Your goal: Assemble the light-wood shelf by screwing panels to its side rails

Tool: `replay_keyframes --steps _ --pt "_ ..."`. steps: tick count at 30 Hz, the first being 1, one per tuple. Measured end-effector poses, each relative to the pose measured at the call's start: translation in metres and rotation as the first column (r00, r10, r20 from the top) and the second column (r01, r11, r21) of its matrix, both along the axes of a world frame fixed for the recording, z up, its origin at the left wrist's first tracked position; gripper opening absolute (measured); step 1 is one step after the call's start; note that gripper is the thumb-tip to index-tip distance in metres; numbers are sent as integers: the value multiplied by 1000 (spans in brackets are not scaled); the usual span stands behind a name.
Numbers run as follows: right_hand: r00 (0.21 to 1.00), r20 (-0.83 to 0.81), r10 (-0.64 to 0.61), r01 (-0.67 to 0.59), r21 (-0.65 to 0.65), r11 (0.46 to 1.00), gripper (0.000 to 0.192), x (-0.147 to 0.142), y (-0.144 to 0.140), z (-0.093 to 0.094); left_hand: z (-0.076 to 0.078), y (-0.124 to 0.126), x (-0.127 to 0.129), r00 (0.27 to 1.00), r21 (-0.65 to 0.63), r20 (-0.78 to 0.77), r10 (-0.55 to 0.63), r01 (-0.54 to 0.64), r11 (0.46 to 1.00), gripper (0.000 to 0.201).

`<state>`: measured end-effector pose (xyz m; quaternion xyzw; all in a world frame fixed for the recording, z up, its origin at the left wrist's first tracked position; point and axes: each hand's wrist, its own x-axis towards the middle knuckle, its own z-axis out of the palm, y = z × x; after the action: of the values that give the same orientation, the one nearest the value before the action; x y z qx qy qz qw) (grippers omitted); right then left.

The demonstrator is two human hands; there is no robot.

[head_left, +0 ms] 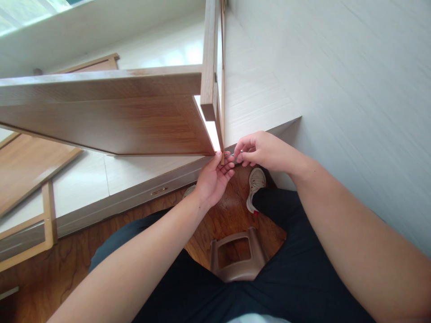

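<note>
Both hands meet at the bottom corner of the wooden frame, near the centre of your view: your left hand [213, 178] comes up from 7 o'clock with its palm cupped and fingers narrowed against the corner of the wooden panel [111, 123], and your right hand [261, 150] reaches in from 4 o'clock with thumb and forefinger pinched on a small metal piece [231, 155] that is too tiny to identify, perhaps a screw or a tool tip. By the look of it you are fastening or adjusting something at this joint, where the panel meets the upright post [209, 67]; the next move seems to call for a steady left hand bracing the corner while your right works the small part squarely into place. The panel is flat, warm brown, with visible grain and a lighter edge band; the post is a slim, square-edged strip. Behind them at 1 o'clock the wall [353, 89] is pale and faintly streaked. Below, the floor [50, 273] is glossy reddish wood, and a brown plastic stool [235, 260] with a cut-out handle sits between your knees at 6 o'clock.
</note>
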<state>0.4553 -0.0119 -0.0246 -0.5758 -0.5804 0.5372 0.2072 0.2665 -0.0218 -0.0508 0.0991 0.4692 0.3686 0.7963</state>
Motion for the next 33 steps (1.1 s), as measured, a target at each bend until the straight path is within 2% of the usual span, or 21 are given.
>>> replay_keyframes --steps 3,8,13,15,20,25,33 --pt "997 -34 65 -66 -10 998 20 -1 0 3 -1 1 0 1000 0 5 14 -14 1000 30" --pt "989 -27 148 -146 52 988 22 3 1 14 -2 1 0 1000 -14 15 24 -24 1000 28" --pt "981 -25 191 -190 30 981 43 10 1 20 -1 1 0 1000 -29 18 26 -25 999 26" --pt "984 -31 173 -172 40 984 41 11 1 19 0 1 0 999 -30 27 27 -26 999 25" --pt "996 -29 83 -79 105 991 20 11 3 14 0 2 -1 999 -38 36 26 -25 999 27" --pt "999 37 -6 1 154 988 17 8 2 18 0 2 -1 999 -47 32 8 -6 999 29" --pt "989 104 107 -121 146 982 21 8 2 19 -1 2 -3 1000 -19 19 -6 7 1000 29"
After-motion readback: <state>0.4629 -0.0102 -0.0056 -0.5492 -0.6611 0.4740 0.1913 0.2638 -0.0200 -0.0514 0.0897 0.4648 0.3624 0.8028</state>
